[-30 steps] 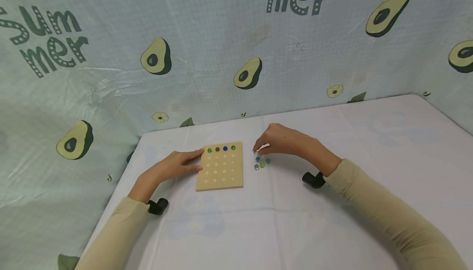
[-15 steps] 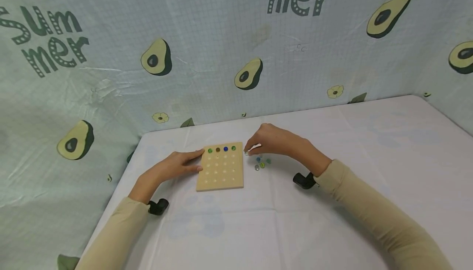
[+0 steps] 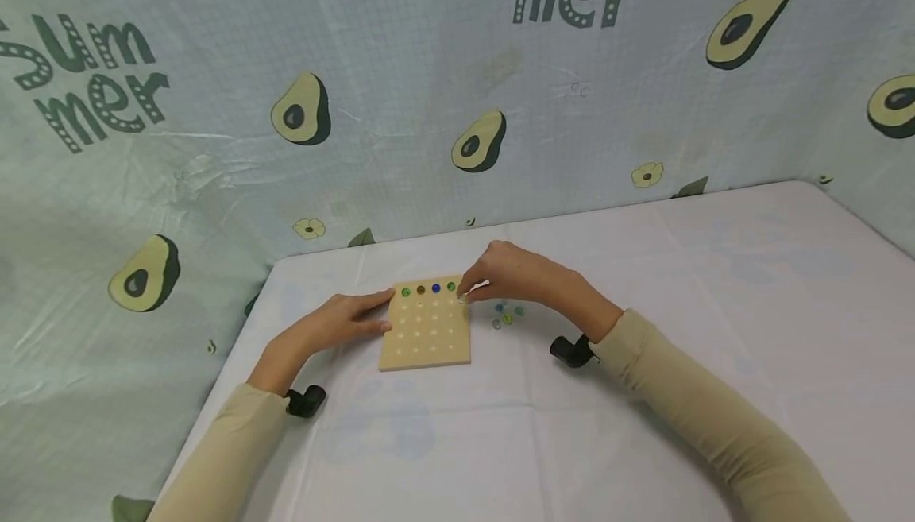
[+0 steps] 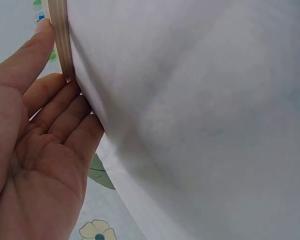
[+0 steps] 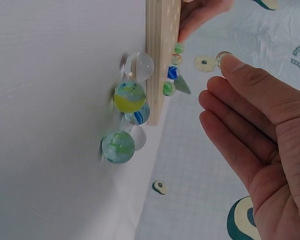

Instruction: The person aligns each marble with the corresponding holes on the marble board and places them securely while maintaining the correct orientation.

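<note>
A square wooden board (image 3: 423, 357) with rows of shallow hollows lies on the table. Its far row holds a green marble (image 3: 406, 292), a brown one (image 3: 421, 290), a blue one (image 3: 436, 288) and another green one (image 3: 451, 287). My left hand (image 3: 332, 322) rests against the board's left edge, thumb and index finger apart and fairly straight. Above the board's far right part, my right hand (image 3: 513, 274) pinches a clear marble (image 5: 222, 59) between thumb and index finger. In the right wrist view its other fingers are loosely bent.
Several loose marbles lie on the table right of the board, among them a clear one (image 5: 140, 66), a yellow-green one (image 5: 130, 97) and a pale green one (image 5: 119, 147). The white table (image 3: 608, 442) ends at a printed curtain (image 3: 400, 148) behind.
The right hand has moved left from the loose marbles to over the board, carrying the clear marble. The left hand and the board have stayed put.
</note>
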Demonstrator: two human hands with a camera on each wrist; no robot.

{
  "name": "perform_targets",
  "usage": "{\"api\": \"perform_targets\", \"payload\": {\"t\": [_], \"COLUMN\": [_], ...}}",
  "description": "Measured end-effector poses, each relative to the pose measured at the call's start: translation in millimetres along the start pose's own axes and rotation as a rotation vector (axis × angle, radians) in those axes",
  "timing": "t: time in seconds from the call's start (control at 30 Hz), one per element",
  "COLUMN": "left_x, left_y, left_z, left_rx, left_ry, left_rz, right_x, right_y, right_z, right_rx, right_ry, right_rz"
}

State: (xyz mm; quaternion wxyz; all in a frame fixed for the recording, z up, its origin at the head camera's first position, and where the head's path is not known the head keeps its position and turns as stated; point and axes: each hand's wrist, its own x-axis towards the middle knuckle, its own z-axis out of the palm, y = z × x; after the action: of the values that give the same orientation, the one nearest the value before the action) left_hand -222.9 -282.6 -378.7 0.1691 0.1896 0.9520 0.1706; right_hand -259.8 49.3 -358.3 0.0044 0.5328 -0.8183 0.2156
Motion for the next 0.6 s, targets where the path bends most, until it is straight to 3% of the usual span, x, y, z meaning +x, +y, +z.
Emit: {"api": "perform_targets", "payload": {"t": [0.6], "left_x": [0.4], "left_y": [-0.1], "left_z": [-0.1], "left_rx": [0.000], "left_ry": [0.004], "left_rz": [0.012], "right_x": [15.4], "right_y": [-5.4], "right_z": [8.2], "right_rx": [0.018], "right_ry": [-0.002], "right_rz": [0.025]}}
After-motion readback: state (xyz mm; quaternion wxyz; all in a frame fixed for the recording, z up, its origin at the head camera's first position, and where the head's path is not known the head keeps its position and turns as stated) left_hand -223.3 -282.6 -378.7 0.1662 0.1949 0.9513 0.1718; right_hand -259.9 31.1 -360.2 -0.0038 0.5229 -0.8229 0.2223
